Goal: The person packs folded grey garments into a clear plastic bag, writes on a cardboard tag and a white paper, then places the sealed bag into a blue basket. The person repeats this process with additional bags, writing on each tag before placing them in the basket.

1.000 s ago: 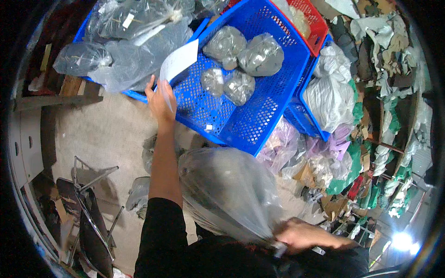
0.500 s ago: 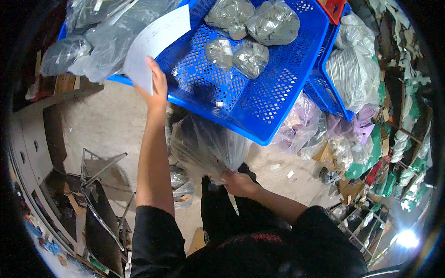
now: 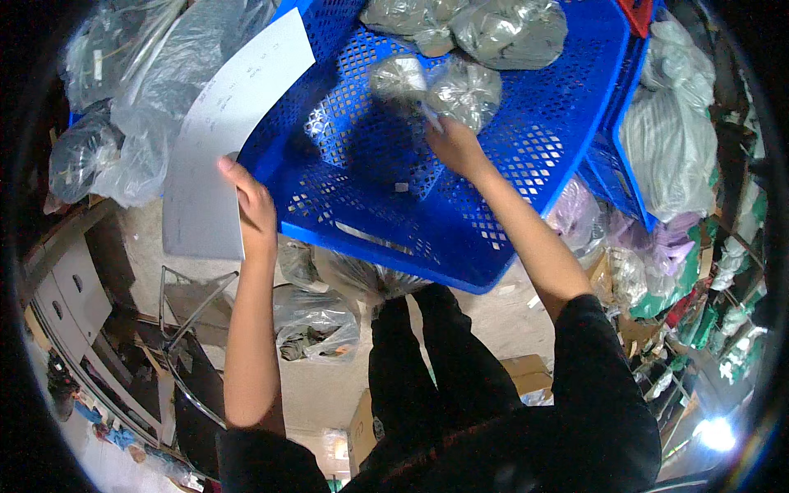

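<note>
My left hand [image 3: 253, 197] grips a curved white paper sheet [image 3: 238, 99] with handwriting, its thumb over the edge, beside the blue plastic crate [image 3: 386, 242]. Inside the crate, my right hand [image 3: 456, 146] is closed with its fingertips at a small clear bag with grey contents [image 3: 470, 86]. A thin pale thing shows at those fingertips, too blurred to name. Left of it lies another small bag with a white label [image 3: 398, 76]. Two larger bags of grey contents, one of them a wide bag [image 3: 514, 33], rest at the crate's far end.
Clear plastic bags [image 3: 148, 107] are piled at the left. White bundles [image 3: 670, 152] and purple bags [image 3: 575, 209] lie right of the crate. Below the crate are filled bags [image 3: 316, 324] on the floor, and a metal-framed chair [image 3: 185, 353] stands at lower left.
My right hand has left the large clear bag below the crate and reached up into the crate. My left hand and the sheet have shifted left and lower in the view.
</note>
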Action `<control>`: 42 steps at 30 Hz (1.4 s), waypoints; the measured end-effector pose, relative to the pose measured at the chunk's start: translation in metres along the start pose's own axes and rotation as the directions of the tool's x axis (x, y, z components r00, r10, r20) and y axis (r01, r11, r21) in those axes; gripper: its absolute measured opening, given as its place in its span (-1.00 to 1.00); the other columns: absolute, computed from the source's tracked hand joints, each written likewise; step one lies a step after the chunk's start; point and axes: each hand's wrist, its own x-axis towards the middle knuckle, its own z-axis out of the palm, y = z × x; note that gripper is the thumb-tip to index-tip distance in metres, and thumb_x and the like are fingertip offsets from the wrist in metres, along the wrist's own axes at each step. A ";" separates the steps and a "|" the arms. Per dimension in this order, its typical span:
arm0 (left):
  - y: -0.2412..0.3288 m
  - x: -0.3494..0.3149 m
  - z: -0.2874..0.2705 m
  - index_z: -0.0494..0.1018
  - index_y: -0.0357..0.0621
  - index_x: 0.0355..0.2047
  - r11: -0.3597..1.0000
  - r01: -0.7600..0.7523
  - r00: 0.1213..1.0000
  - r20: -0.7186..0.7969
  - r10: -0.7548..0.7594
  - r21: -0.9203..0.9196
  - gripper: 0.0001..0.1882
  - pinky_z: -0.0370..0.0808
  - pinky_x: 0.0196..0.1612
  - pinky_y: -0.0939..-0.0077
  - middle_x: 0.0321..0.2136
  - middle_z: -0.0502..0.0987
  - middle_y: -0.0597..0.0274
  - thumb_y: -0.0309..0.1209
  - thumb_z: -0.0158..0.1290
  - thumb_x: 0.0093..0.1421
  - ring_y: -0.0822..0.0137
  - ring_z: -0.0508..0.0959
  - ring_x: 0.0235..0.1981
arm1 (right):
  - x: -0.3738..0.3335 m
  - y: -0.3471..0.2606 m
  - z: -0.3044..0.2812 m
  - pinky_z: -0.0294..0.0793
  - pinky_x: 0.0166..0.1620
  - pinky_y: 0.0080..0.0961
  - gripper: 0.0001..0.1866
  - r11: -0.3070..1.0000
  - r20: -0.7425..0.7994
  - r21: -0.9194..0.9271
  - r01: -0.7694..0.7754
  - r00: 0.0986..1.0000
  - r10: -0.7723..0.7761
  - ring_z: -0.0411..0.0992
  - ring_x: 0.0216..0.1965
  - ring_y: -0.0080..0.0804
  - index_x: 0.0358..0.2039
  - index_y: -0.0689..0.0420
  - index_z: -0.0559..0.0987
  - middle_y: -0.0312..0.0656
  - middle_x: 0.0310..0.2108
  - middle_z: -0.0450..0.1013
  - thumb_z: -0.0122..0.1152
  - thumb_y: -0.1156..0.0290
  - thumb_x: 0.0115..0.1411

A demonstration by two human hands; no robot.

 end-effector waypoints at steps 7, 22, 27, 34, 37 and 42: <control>0.006 -0.003 -0.011 0.26 -0.53 0.21 0.966 -0.002 0.994 0.109 -0.027 0.259 -0.54 0.20 0.33 0.26 0.19 0.36 -0.30 -0.37 -0.19 0.46 -0.07 0.37 0.23 | 0.142 0.062 0.104 0.48 0.09 -0.11 -0.33 0.979 0.039 -0.204 -0.022 0.999 0.030 0.46 0.04 0.21 0.16 0.30 0.40 0.27 0.01 0.47 0.12 0.04 0.21; -0.008 -0.004 -0.022 0.30 -0.38 0.08 0.795 -0.290 0.947 0.278 0.160 0.532 -0.59 0.34 0.01 0.09 -0.08 0.40 -0.26 -0.35 -0.05 0.31 -0.18 0.43 -0.07 | 0.099 0.037 0.161 0.54 -0.08 0.00 -0.43 0.991 0.115 -0.033 -0.131 0.984 0.134 0.57 -0.16 0.15 0.24 0.04 0.34 0.10 -0.12 0.55 0.11 0.23 0.22; -0.020 -0.011 -0.014 0.06 -0.34 0.36 0.849 -0.258 0.941 0.320 0.112 0.460 -0.36 0.11 0.39 0.17 0.32 0.18 -0.29 -0.40 -0.09 0.31 -0.15 0.21 0.35 | 0.013 -0.011 0.065 0.51 -0.12 -0.04 -0.66 0.973 0.051 0.201 0.112 0.991 -0.125 0.53 -0.19 0.13 -0.05 0.02 0.61 0.03 -0.23 0.55 0.06 0.45 0.16; -0.043 -0.002 0.014 0.06 -0.36 0.36 0.916 -0.324 0.945 0.131 0.300 0.236 -0.35 0.12 0.39 0.16 0.32 0.18 -0.30 -0.42 -0.09 0.30 -0.14 0.22 0.34 | -0.128 -0.105 -0.075 0.56 -0.21 -0.32 -0.58 0.789 0.071 0.281 0.547 0.808 -0.585 0.55 -0.18 -0.13 -0.17 -0.08 0.66 -0.14 -0.13 0.47 0.24 0.63 -0.06; -0.025 -0.002 0.010 0.19 -0.45 0.27 0.935 -0.347 0.938 0.019 0.346 0.072 -0.44 0.17 0.35 0.20 0.27 0.26 -0.32 -0.31 -0.12 0.37 -0.11 0.30 0.29 | -0.171 -0.129 -0.065 0.60 -0.30 -0.37 -0.51 0.780 0.131 0.223 0.584 0.775 -0.618 0.58 -0.23 -0.22 -0.10 -0.16 0.64 -0.21 -0.02 0.44 0.29 0.59 -0.07; 0.011 0.002 0.002 0.36 -0.55 0.11 0.978 -0.196 0.974 -0.126 0.186 -0.068 -0.39 0.23 0.29 0.22 0.13 0.41 -0.36 -0.10 -0.25 0.47 -0.18 0.38 0.21 | -0.216 -0.139 -0.012 0.59 -0.36 -0.45 -0.50 0.853 0.274 -0.018 0.522 0.823 -0.498 0.59 -0.26 -0.29 -0.02 -0.15 0.61 -0.21 0.21 0.35 0.26 0.57 -0.01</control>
